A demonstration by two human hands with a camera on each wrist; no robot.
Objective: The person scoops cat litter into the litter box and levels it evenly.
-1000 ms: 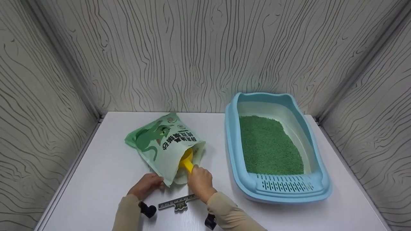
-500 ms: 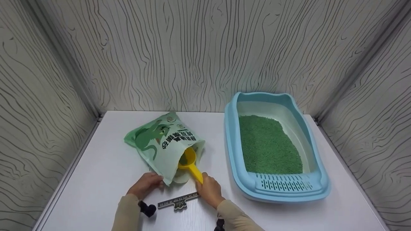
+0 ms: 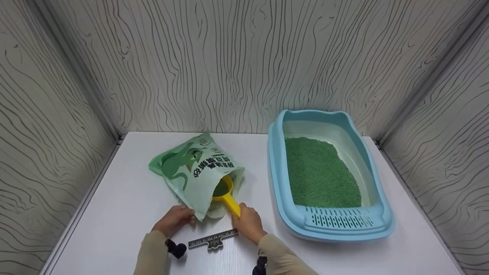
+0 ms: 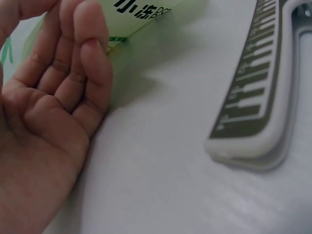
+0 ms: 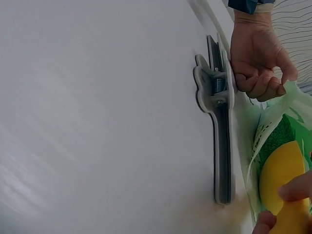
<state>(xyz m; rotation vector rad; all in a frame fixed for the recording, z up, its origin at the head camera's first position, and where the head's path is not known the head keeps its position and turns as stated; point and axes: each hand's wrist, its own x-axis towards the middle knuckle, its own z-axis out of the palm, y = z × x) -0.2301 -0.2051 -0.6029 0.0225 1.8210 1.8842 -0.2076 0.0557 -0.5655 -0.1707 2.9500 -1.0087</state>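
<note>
A pale green cat litter bag (image 3: 202,168) lies on its side, its mouth toward me. My left hand (image 3: 175,220) pinches the near left corner of that mouth between thumb and fingers, as the right wrist view shows. In my right hand (image 3: 249,223) is the handle of a yellow scoop (image 3: 230,201), gripped with the thumb along it. The scoop's bowl sits in the bag's mouth with green litter (image 3: 221,188) in it; its far part is hidden by the bag. More green pellets (image 5: 279,139) show inside the bag in the right wrist view.
A light blue litter box (image 3: 280,183) stands to the right, with green litter (image 3: 321,173) spread over its bottom. Between my forearms lies a long sealing clip (image 3: 213,240) with a piano-key pattern. Patterned wall panels (image 3: 198,68) enclose the white table (image 3: 122,198).
My right hand has drawn the scoop partway out of the bag, rightward and toward me, so litter shows in its bowl. The left hand stays at the bag's corner.
</note>
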